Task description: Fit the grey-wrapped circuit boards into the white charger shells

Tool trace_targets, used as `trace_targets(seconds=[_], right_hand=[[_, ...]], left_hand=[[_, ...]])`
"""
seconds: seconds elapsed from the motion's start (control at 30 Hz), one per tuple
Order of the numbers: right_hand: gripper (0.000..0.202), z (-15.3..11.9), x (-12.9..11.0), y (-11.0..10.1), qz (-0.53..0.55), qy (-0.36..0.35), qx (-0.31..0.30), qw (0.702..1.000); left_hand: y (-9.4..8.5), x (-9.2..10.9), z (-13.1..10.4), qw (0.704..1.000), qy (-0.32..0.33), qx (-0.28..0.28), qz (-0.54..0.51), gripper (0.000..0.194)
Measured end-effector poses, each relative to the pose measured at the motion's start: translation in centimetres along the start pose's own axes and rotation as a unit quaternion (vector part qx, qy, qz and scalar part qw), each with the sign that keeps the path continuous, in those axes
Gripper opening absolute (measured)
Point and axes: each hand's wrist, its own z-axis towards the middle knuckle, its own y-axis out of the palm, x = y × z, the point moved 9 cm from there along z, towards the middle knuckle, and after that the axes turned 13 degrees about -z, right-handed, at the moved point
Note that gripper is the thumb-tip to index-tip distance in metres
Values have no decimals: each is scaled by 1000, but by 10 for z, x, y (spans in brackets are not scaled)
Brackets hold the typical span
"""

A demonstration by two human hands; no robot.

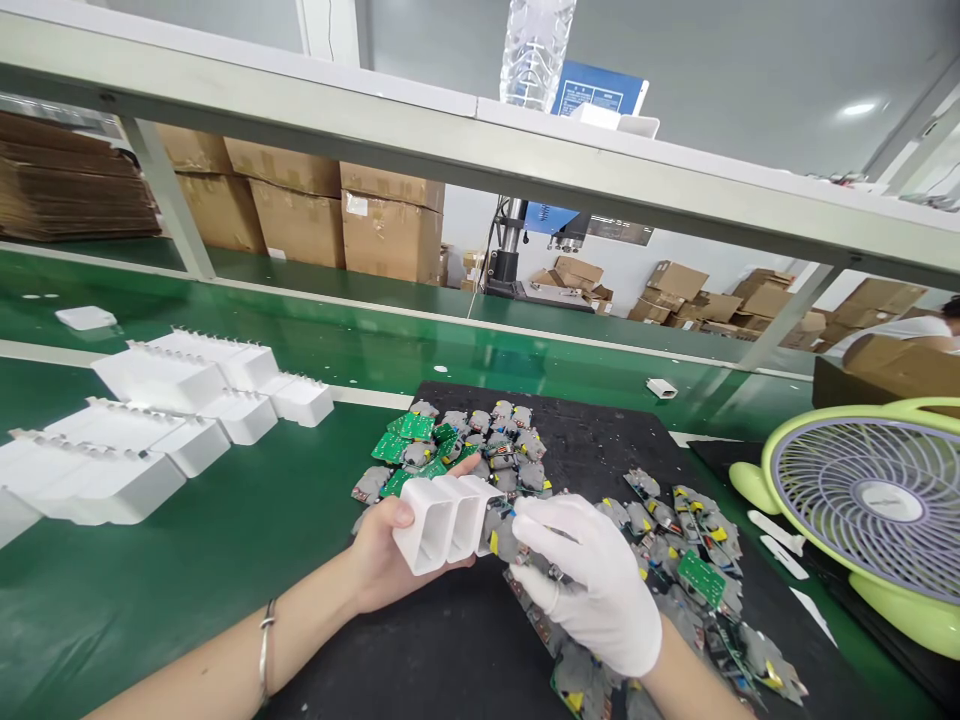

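My bare left hand [371,560] is closed around a row of white plastic housings [421,495], their hollow ends turned toward me. In my right hand [600,590], which wears a white glove, a circuit board with grey filler and yellow parts [502,538] is pinched at the right end of the row. How far the board sits inside a housing is hidden. Behind the hands lies a heap of similar boards [514,440], some showing green sides. More boards [701,578] are spread to the right and under my right hand, on a black mat [592,425].
Rows of white housings [169,375] stand on the green table at left. A single housing [661,388] lies beyond the mat. At right is a green fan [892,500], beside white strips [784,555]. A shelf beam [480,125] crosses overhead. Behind are cartons [390,235] and another person [892,330].
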Motion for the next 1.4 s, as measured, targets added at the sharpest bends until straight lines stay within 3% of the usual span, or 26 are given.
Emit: trace_targets(seconds=[0.7,0.97,1.17,1.23,1.3,1.37,1.4], right_hand=[[43,-3,5,6,29,4,-13,999],[31,4,-4,3,4,-21,-4,1000],[18,-2,-7,19,-40,-24,-56,997],[22,-5,-3,21,-2,0,-64,998],[39,-9,8,22,79,74,-68,992],[52,-16,27,31,196,203,-93,955],[54,-22,35,39,261,273,-115,919]], left_hand=[[0,1,-1,1000,1,-1,5,81],[-2,-1,-2,1000,-7,-2,13,76],[0,-7,-1,999,-21,-10,22,75],[0,-8,-1,1000,-23,-10,9,74],[-2,-10,0,1000,-27,-4,-9,73],[-3,-12,0,999,-35,3,-25,72],[-4,-13,0,999,-40,5,-32,71]])
